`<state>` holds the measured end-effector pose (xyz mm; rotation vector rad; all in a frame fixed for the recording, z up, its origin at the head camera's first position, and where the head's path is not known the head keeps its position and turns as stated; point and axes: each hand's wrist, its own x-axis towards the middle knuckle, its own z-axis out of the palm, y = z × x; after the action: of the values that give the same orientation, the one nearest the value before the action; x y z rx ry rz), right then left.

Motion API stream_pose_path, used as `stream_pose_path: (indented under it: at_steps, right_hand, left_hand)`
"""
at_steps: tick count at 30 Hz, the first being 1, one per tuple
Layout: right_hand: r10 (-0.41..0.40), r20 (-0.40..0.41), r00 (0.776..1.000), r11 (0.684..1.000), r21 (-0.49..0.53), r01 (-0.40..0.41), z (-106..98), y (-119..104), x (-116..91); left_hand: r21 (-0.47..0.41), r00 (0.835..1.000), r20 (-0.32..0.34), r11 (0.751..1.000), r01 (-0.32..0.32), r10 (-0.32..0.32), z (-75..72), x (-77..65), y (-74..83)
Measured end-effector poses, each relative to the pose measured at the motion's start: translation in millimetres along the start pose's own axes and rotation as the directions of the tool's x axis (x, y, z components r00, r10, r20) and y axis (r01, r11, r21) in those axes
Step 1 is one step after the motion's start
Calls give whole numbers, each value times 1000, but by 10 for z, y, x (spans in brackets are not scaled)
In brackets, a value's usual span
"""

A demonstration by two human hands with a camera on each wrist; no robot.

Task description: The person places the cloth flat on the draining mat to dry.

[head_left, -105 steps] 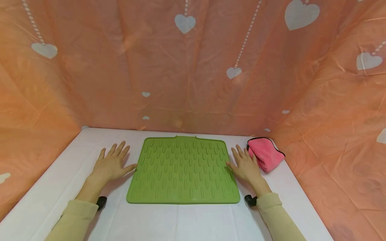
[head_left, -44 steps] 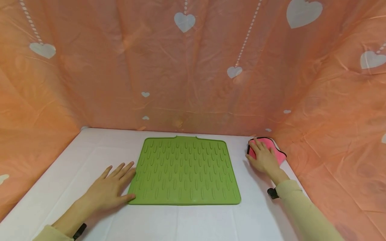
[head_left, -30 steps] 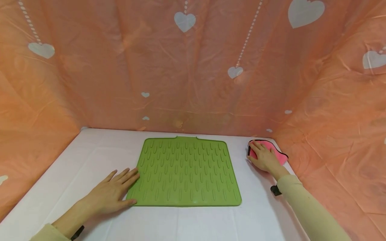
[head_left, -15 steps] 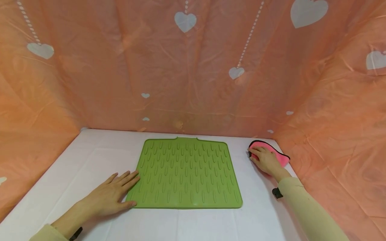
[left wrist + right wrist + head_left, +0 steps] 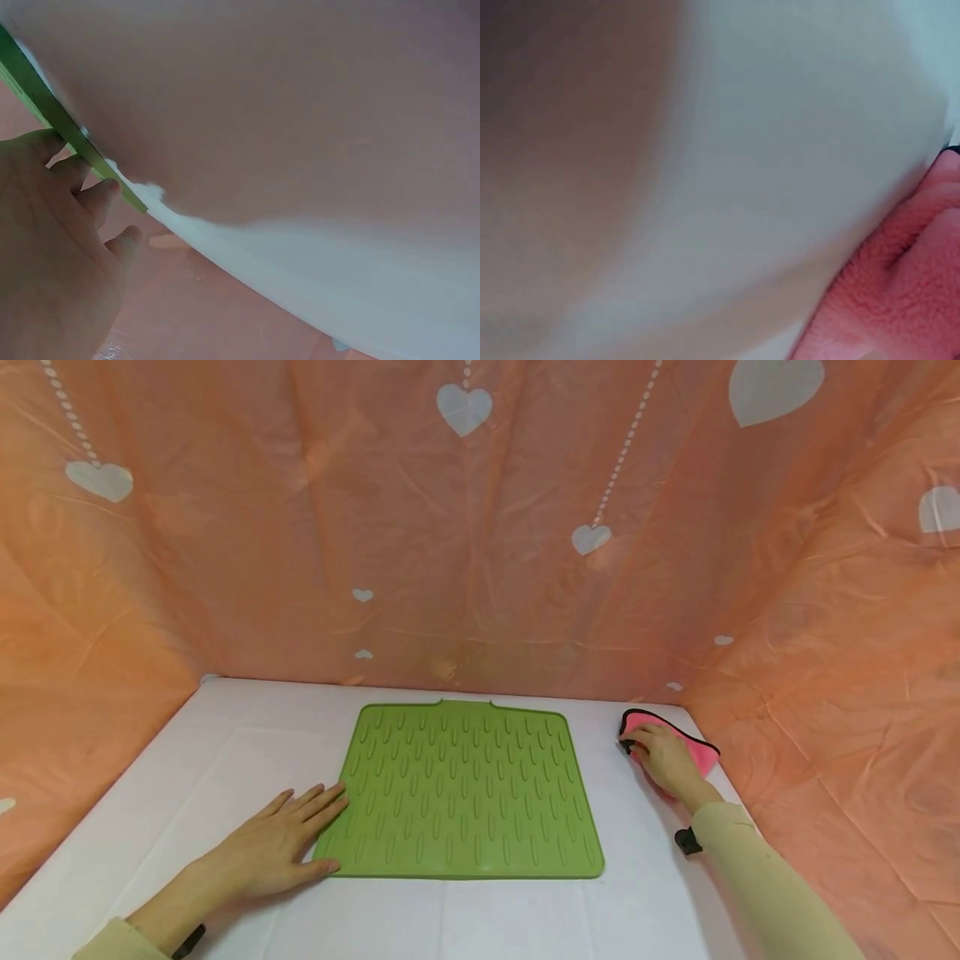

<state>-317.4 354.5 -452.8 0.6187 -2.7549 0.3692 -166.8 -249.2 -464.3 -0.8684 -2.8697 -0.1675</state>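
A green silicone mat with raised oblong ridges lies flat on the white table. My left hand rests at its near left edge, with extended fingertips and thumb touching the rim. The left wrist view also has this hand at the mat's green edge. To the right of the mat, a folded pink cloth with black edging lies near the back right corner. My right hand pinches the cloth's left border, fingers curled. The right wrist view contains only fuzzy pink cloth and blurred surfaces; the fingers are hidden there.
An orange curtain printed with grey hearts hangs behind the white table and along both sides. Close to the cloth, the table's right edge meets the curtain.
My right hand moved from the mat's right edge onto the cloth, and its fingers then curled to pinch the border. My left hand slid nearer along the mat's left edge.
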Motion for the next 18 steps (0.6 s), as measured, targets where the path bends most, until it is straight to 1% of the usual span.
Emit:
stream_pose_path:
  at_steps: [3,5,8,11,13,16,18]
  right_hand:
    - [-36,-65,997,998,39,39,10,14,-21]
    - [-59,-120,991,996,57,66,18,32,-30]
    - [-105,-216,971,991,61,121,22,61,-29]
    - [-121,-294,948,986,79,150,3,90,-32]
    - [-105,-319,942,986,93,141,-22,98,-45]
    - [-71,-327,942,985,123,117,-71,103,-73]
    - [-58,-334,941,987,124,104,-114,96,-88]
  left_hand:
    - [7,1000,2,1000,-9,9,-8,3,0]
    - [3,1000,4,1000,-9,9,-13,5,0]
    - [3,1000,0,1000,-14,14,-17,10,-2]
    - [2,1000,-5,1000,-14,14,-13,11,-6]
    - [3,1000,-5,1000,-17,17,-10,14,-10]
    - [-3,1000,4,1000,-13,13,-10,15,-9]
    - [-10,1000,17,1000,-6,7,-11,15,-9]
